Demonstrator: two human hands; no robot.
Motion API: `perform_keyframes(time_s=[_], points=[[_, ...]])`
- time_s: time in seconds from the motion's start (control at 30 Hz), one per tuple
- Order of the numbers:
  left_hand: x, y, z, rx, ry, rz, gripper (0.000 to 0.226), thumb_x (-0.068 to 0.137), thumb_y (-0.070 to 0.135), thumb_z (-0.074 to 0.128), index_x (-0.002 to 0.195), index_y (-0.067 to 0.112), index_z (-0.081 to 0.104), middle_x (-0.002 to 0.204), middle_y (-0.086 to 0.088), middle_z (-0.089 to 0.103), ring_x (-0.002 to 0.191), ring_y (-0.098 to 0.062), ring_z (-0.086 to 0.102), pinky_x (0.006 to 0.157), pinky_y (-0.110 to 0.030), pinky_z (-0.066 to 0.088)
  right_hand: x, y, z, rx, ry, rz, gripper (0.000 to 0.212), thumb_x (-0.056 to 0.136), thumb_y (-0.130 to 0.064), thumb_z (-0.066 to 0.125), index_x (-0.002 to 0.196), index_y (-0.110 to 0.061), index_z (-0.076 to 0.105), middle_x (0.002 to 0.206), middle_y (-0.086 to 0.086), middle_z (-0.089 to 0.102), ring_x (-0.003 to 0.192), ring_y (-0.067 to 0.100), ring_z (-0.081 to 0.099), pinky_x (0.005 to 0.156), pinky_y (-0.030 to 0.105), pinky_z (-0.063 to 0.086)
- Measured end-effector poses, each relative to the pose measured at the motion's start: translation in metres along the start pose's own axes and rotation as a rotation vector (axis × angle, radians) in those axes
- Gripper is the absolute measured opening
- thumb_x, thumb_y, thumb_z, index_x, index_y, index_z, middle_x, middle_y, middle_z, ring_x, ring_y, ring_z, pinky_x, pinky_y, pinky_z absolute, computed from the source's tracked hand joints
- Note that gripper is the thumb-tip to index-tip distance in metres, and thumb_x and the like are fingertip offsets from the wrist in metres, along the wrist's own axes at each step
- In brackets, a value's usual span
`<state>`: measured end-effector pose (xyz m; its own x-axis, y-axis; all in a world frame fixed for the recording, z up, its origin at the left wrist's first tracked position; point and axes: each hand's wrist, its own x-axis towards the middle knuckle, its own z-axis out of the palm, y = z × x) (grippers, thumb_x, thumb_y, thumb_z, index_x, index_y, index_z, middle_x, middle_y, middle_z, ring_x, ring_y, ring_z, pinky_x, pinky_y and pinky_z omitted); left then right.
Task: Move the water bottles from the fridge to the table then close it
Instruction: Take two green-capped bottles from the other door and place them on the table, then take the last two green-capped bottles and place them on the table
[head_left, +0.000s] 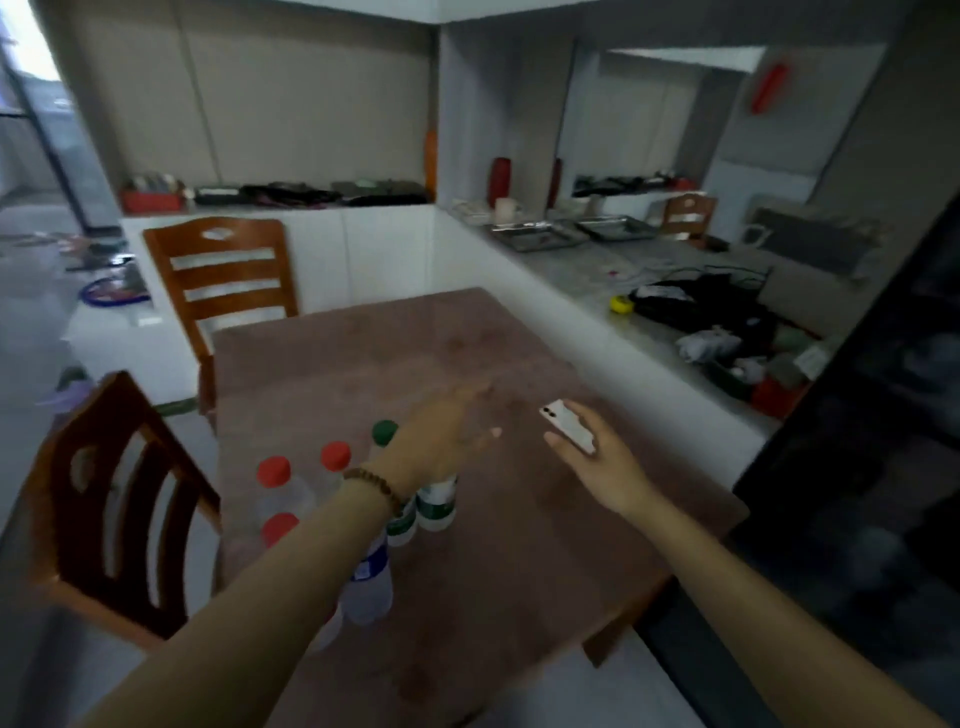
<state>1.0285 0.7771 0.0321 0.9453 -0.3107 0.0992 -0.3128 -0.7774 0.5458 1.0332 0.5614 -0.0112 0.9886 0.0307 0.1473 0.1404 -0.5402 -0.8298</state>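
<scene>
Several water bottles stand grouped on the brown table (467, 353) near its left front: red-capped ones (274, 473), a green-capped one (385, 432), a green-labelled one (437, 506) and a blue-labelled one (370, 582). My left hand (447, 434) hovers above the bottles, fingers spread, blurred, holding nothing; a bead bracelet is on its wrist. My right hand (587, 447) is over the table's middle right and holds a white phone (567, 423). A dark tall surface (872, 467) at the right edge may be the fridge; I cannot tell if it is open.
Two wooden chairs stand at the table, one behind (223, 275) and one on the left (114, 514). A grey counter (597, 265) along the right holds metal trays (540, 234), black clutter and a yellow tape roll (621, 305). A shelf with items runs along the back wall.
</scene>
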Motion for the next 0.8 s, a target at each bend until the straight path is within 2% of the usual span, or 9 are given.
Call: perform_keyframes(time_s=[0.07, 0.17, 0.33, 0.43, 0.6, 0.7, 0.8], points=[[-0.014, 0.017, 0.016, 0.0, -0.047, 0.131, 0.065, 0.091, 0.043, 0.052, 0.146, 0.02, 0.025, 0.152, -0.004, 0.031, 0.134, -0.026, 0.036, 0.11, -0.035, 0.03, -0.048, -0.002, -0.02, -0.026, 0.092, 0.059, 0.059, 0.087, -0.035, 0.062, 0.14, -0.02, 0.04, 0.144, -0.002, 0.042, 0.129, 0.005, 0.037, 0.106, 0.023, 0.031], [-0.05, 0.044, 0.043, 0.011, -0.141, 0.279, 0.068, 0.09, 0.045, 0.053, 0.146, 0.018, 0.027, 0.152, -0.005, 0.03, 0.14, -0.024, 0.025, 0.114, -0.035, 0.023, -0.134, -0.005, -0.041, -0.106, 0.224, 0.15, 0.067, 0.085, -0.044, 0.061, 0.143, -0.021, 0.036, 0.15, 0.0, 0.035, 0.138, 0.013, 0.031, 0.115, 0.036, 0.028], [-0.124, 0.1, 0.076, 0.116, -0.371, 0.473, 0.073, 0.09, 0.053, 0.046, 0.149, 0.021, 0.018, 0.156, -0.001, 0.02, 0.143, -0.021, 0.018, 0.117, -0.036, 0.017, -0.285, -0.019, -0.07, -0.31, 0.358, 0.366, 0.075, 0.085, -0.047, 0.06, 0.147, -0.022, 0.026, 0.157, -0.002, 0.018, 0.145, 0.014, 0.015, 0.114, 0.026, 0.016], [-0.167, 0.144, 0.086, 0.191, -0.451, 0.587, 0.075, 0.089, 0.058, 0.041, 0.149, 0.021, 0.016, 0.157, 0.001, 0.016, 0.144, -0.021, 0.013, 0.117, -0.038, 0.015, -0.377, -0.033, -0.089, -0.393, 0.433, 0.468, 0.077, 0.084, -0.053, 0.059, 0.147, -0.027, 0.024, 0.158, -0.007, 0.014, 0.146, 0.015, 0.01, 0.118, 0.033, 0.016], [-0.253, 0.212, 0.102, 0.227, -0.534, 0.75, 0.076, 0.088, 0.062, 0.038, 0.149, 0.021, 0.017, 0.157, 0.002, 0.018, 0.144, -0.02, 0.017, 0.117, -0.036, 0.018, -0.524, -0.065, -0.1, -0.44, 0.58, 0.601, 0.077, 0.083, -0.052, 0.06, 0.147, -0.026, 0.026, 0.158, -0.005, 0.015, 0.147, 0.017, 0.01, 0.118, 0.039, 0.019], [-0.318, 0.252, 0.111, 0.216, -0.566, 0.82, 0.075, 0.089, 0.061, 0.038, 0.149, 0.022, 0.017, 0.156, 0.001, 0.021, 0.143, -0.02, 0.02, 0.115, -0.037, 0.021, -0.609, -0.082, -0.093, -0.439, 0.655, 0.657, 0.075, 0.083, -0.05, 0.061, 0.146, -0.027, 0.026, 0.157, -0.006, 0.018, 0.145, 0.015, 0.016, 0.117, 0.032, 0.02], [-0.394, 0.282, 0.122, 0.199, -0.623, 0.879, 0.07, 0.089, 0.06, 0.039, 0.147, 0.023, 0.023, 0.153, 0.001, 0.03, 0.138, -0.021, 0.03, 0.109, -0.038, 0.031, -0.696, -0.1, -0.076, -0.415, 0.67, 0.703, 0.073, 0.085, -0.047, 0.06, 0.146, -0.024, 0.027, 0.156, -0.005, 0.021, 0.144, 0.013, 0.021, 0.111, 0.021, 0.019]])
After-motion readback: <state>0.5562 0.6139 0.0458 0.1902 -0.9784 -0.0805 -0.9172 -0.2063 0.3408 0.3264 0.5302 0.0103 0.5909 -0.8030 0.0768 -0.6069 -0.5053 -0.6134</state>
